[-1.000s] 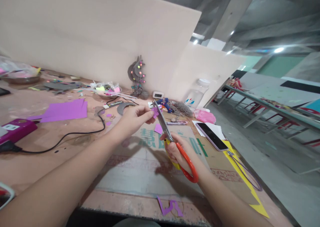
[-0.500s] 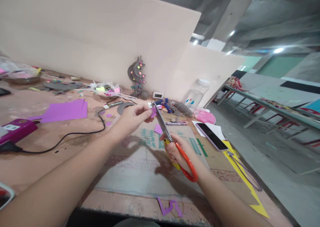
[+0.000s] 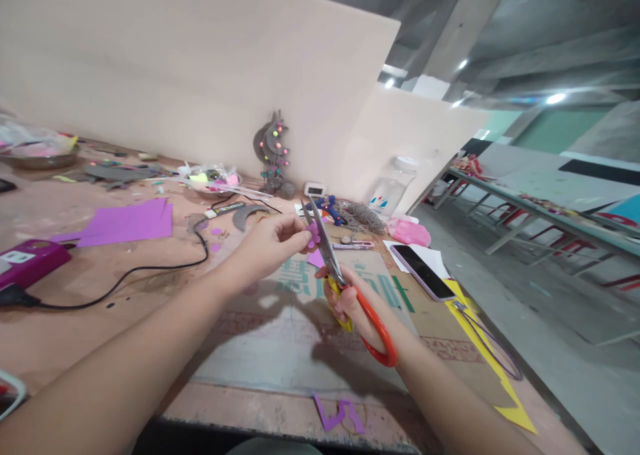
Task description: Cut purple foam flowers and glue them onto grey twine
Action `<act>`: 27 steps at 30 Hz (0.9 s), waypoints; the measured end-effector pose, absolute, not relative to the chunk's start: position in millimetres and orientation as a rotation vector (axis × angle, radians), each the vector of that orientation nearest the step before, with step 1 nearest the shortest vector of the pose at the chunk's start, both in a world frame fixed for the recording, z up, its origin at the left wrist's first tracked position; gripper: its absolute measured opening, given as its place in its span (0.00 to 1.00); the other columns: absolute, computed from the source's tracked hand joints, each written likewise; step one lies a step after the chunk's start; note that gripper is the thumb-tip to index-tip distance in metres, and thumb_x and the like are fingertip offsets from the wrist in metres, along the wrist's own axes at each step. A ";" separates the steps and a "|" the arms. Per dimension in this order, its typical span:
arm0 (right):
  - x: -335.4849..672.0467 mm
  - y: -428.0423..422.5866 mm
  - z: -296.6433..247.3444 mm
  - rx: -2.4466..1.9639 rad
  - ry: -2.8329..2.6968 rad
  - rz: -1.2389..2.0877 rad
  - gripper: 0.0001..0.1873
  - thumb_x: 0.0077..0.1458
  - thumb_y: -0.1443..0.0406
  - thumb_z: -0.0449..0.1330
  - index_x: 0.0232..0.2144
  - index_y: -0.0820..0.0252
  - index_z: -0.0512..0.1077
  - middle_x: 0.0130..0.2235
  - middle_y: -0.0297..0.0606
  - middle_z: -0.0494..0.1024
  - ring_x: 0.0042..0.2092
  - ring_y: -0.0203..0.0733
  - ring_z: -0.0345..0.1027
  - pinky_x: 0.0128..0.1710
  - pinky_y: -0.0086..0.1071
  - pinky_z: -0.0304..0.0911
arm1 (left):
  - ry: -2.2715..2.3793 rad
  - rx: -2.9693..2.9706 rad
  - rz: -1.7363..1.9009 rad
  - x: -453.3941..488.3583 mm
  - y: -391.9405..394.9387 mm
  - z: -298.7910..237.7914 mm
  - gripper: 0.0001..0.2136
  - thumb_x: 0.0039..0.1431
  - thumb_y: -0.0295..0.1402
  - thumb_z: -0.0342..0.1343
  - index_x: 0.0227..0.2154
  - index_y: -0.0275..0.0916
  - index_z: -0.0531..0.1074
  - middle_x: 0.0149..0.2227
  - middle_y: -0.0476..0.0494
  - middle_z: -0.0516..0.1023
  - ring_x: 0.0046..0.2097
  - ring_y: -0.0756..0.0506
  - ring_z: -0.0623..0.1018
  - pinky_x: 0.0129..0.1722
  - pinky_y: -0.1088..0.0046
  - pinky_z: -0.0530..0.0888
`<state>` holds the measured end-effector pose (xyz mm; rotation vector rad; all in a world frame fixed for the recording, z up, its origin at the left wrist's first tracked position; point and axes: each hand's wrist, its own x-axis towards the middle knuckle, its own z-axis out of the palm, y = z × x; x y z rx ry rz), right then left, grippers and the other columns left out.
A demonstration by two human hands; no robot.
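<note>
Blades of the scissors (image 3: 327,247) have opened since the earlier frame, and the left hand (image 3: 280,241) has shifted slightly to the right with the purple piece (image 3: 313,235). From my distant place, I see this piece held in the air above the cardboard (image 3: 435,321), directly beside the blades; its edge looks rounded, like petals. The thumb and fingers of the left hand are pinching it at its left side. The right hand (image 3: 357,295) is wrapped around the handles, with the yellow loop standing apart from the orange one. Whether the steel already touches the piece, I cannot tell from this angle.

What I judge as risky is the nearness of the fingertips to the blades. If the left hand slips forward while the blades close, the skin could be nipped. Also, the piece is small and the pinch covers only its side, so it could bend or turn under the pressure, and the cut would then go through a petal. Nothing supports the two hands near the cut, so a small shake could also spoil the line.

On the front edge of the table (image 3: 240,405) lies a purple scrap (image 3: 327,423), well apart from both hands. If something pushes it, I think it could fall off.
</note>
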<state>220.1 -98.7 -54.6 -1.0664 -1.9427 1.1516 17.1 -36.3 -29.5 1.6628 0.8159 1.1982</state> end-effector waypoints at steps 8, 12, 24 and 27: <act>221.7 -95.0 -55.9 -0.997 -1.943 1.232 0.32 0.55 0.39 0.44 0.48 0.56 0.59 0.30 0.31 0.56 0.25 0.32 0.47 0.23 0.27 0.49 | 0.788 1.695 1.185 15.6 -35.0 -29.0 0.05 0.54 0.30 0.53 0.25 0.36 0.67 0.28 0.50 0.73 0.33 0.51 0.74 0.36 0.75 0.70; 222.6 -91.9 -57.7 -1.007 -1.958 1.196 0.31 0.55 0.40 0.45 0.46 0.58 0.59 0.28 0.30 0.55 0.25 0.32 0.47 0.22 0.26 0.48 | 0.783 1.695 1.167 15.5 -35.9 -28.2 0.04 0.54 0.30 0.53 0.26 0.36 0.69 0.28 0.50 0.74 0.32 0.51 0.74 0.35 0.75 0.70; 216.5 -96.9 -50.4 -1.086 -1.906 1.165 0.31 0.55 0.40 0.47 0.43 0.60 0.60 0.26 0.28 0.53 0.23 0.31 0.45 0.21 0.27 0.44 | 0.813 1.696 1.181 12.7 -32.0 -27.7 0.07 0.55 0.33 0.53 0.26 0.35 0.69 0.27 0.48 0.74 0.32 0.50 0.74 0.36 0.73 0.70; 216.5 -96.3 -50.6 -1.100 -1.905 1.157 0.32 0.54 0.39 0.47 0.43 0.60 0.61 0.26 0.28 0.54 0.23 0.31 0.46 0.21 0.27 0.45 | 0.809 1.713 1.156 11.6 -30.5 -28.8 0.06 0.54 0.32 0.53 0.26 0.35 0.70 0.26 0.48 0.74 0.32 0.50 0.74 0.35 0.73 0.70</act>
